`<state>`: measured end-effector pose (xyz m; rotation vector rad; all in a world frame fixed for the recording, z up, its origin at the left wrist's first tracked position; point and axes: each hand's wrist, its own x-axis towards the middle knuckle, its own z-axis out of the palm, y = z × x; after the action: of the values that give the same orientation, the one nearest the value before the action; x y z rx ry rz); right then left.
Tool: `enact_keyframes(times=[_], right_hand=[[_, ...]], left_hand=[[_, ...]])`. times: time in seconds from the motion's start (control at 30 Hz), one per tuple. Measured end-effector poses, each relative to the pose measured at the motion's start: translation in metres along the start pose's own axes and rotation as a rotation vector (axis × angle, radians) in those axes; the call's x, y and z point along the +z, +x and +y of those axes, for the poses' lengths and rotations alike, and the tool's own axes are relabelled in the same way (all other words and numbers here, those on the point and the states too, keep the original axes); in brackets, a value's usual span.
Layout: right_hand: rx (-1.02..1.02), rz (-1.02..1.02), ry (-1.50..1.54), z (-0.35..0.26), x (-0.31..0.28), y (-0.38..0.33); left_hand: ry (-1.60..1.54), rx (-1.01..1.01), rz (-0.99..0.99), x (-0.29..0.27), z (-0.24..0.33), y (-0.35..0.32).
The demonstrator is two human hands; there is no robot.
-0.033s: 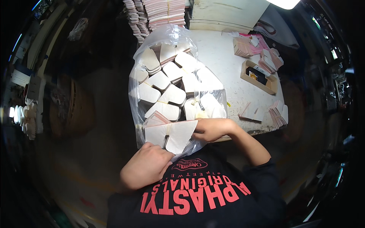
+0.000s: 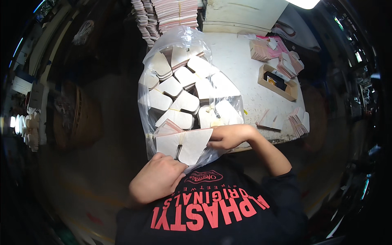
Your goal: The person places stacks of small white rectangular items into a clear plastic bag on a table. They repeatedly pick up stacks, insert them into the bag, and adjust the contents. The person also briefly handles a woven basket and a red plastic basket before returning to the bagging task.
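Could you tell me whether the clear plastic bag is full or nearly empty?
Full: the plastic bag holds many banded card bundles.

Person seen from above, wearing a black shirt with large red block lettering and a small red oval emblem across the chest; dark sleeves pushed up above the elbows; left hand (image 2: 157, 177) and right hand (image 2: 228, 136) bare, no gloves.

Packing workshop: banded card bundles (image 2: 185, 104) bagged in plastic (image 2: 179, 45), flat cartons (image 2: 165, 14) stacked beside worn worktable (image 2: 245, 65).
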<state>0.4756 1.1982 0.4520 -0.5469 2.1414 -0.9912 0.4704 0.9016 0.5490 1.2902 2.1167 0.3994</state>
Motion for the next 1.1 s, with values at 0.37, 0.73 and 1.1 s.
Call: enact_keyframes(times=[0.37,0.73,1.1], right_hand=[[-0.026,0.23,-0.193,-0.065,-0.014,0.043],[0.16,0.203,-0.321,-0.058,0.032,0.058],[0.225,0.099,-0.298,-0.042,0.025,0.076]], left_hand=[[-0.055,0.095,0.109,0.007,-0.01,0.009],[-0.164,0.336,0.323,-0.002,-0.013,0.012],[-0.143,0.283,0.268,-0.01,-0.01,0.007]])
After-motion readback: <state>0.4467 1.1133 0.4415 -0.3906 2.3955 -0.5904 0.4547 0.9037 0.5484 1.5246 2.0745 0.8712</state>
